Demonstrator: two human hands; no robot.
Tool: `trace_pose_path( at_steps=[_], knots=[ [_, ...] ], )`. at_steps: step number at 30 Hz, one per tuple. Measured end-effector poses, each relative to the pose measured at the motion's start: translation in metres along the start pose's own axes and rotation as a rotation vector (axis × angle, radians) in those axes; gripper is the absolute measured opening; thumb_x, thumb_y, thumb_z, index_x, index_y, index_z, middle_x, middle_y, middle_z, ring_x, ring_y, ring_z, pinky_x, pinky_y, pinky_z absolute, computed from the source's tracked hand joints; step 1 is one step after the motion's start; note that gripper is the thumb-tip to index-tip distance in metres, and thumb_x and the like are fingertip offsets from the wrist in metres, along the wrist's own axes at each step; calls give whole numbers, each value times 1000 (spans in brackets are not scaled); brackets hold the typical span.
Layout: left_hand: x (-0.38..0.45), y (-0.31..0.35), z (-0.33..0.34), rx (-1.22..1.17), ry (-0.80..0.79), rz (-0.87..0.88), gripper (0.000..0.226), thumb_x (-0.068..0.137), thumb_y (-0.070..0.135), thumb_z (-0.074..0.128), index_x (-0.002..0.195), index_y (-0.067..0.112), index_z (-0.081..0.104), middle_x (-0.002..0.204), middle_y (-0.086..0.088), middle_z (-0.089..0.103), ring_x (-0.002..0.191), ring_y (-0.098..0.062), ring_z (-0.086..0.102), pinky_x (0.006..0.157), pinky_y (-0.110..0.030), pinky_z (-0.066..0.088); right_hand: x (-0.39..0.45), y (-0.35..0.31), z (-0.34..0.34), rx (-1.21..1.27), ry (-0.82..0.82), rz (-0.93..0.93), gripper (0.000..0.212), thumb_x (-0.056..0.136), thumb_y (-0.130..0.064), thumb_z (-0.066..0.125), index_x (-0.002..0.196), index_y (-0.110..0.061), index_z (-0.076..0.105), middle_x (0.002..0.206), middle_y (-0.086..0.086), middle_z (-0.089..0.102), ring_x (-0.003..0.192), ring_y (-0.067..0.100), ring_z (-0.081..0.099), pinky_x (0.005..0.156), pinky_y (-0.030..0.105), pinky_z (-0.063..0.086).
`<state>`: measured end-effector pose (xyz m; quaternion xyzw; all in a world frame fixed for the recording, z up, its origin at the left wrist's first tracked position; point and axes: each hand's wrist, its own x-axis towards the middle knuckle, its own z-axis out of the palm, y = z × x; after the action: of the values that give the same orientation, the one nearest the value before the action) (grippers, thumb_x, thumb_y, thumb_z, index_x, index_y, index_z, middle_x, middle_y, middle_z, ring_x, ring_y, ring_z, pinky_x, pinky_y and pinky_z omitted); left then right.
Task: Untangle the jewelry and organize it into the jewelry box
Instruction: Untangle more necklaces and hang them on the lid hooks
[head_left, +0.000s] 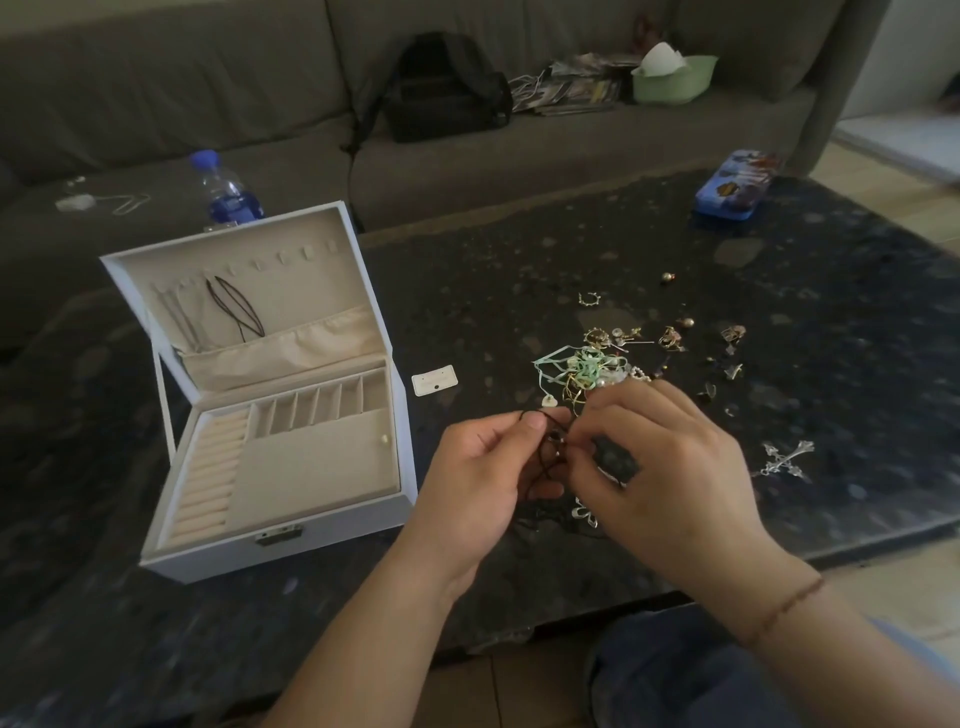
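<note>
2 bare hands work close together above the near edge of the dark speckled stone table (779, 270). The left hand (480, 467) pinches a thin black cord necklace (545, 457) between thumb and forefinger; the right hand (670, 467) pinches the same cord. Just beyond lies a tangled heap of pale green ribbon and gold chains (582, 371). Left of the hands, the white jewelry box (280, 540) stands open.

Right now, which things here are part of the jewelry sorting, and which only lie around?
Part of the job: jewelry box, black cord pinched by left hand and right hand, tangled pile, silver cross.

Lying about: water bottle, blue tin, backpack, green bowl.
</note>
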<state>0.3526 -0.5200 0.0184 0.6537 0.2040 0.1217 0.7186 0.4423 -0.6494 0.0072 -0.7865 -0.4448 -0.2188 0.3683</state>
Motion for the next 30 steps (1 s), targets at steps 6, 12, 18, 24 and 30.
trace_pose_path(
  at_steps=[6,12,18,24,30],
  knots=[
    [-2,1,0,38,-40,19,31,103,8,44,115,18,71,105,-4,76,101,-21,71,83,-30,59,-2,0,3,10,8,24,12,81,-27,69,89,-21,76,94,-8,65,84,15,59,61,33,53],
    [-4,1,0,184,-48,82,30,103,8,47,118,24,68,100,5,76,94,-13,72,84,-28,59,-3,4,3,-4,-1,-7,12,82,-27,68,88,-21,77,93,-6,65,81,16,58,58,34,52],
    [-6,2,1,208,-75,88,21,101,10,53,108,18,71,92,-3,76,91,-20,73,88,-38,59,-2,-2,-1,5,43,-7,6,78,-19,65,79,-19,71,89,-5,65,77,20,60,56,35,50],
    [-4,0,2,139,-17,90,11,95,9,62,100,14,70,82,-4,76,80,-18,73,85,-44,60,-3,-1,-4,93,-18,53,8,77,-24,59,80,-19,64,87,-11,61,80,15,55,61,33,48],
    [-3,-2,2,82,6,80,13,92,7,65,102,14,70,86,-2,77,81,-13,73,78,-30,57,-3,0,-6,366,-76,236,8,77,-22,68,81,-26,63,82,-14,59,76,12,55,65,25,46]
  ],
)
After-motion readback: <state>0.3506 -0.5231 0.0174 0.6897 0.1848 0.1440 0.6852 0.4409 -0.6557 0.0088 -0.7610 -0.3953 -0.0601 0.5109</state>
